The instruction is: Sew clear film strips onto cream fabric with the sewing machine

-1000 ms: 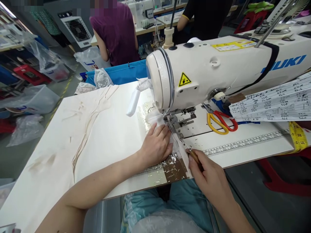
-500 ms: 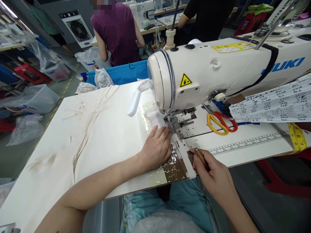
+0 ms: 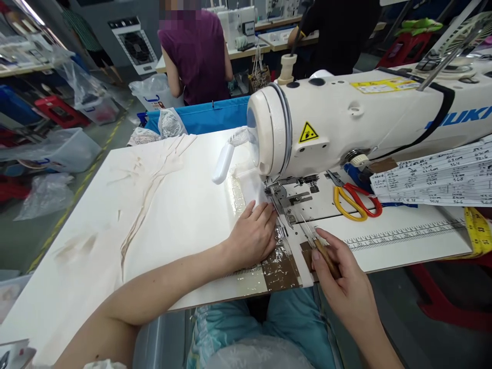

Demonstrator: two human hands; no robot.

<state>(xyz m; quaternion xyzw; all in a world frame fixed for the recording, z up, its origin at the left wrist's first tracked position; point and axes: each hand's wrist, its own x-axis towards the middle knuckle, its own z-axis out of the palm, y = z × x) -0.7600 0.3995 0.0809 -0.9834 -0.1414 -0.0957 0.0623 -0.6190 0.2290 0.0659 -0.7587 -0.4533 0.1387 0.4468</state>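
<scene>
My left hand lies with its fingers stretched out flat, pressing on a piece of white fabric beside the presser foot of the sewing machine. In my right hand is an awl with a wooden handle. The awl's thin metal point is directed at the machine's needle plate. Between my hands a narrow white strip runs from the presser foot area down to the table's front edge. The needle itself is hard to make out.
Scissors with red and yellow handles lie right of the needle area. Handwritten paper sheets and a yellow tape measure are at the right. Beige fabric strips lie on the left of the table. Other people sit beyond.
The camera view has shifted, so the scene sits further right and slightly lower. My right index finger has lifted off the awl's neck and stretched outward. My left hand stays on the fabric.
</scene>
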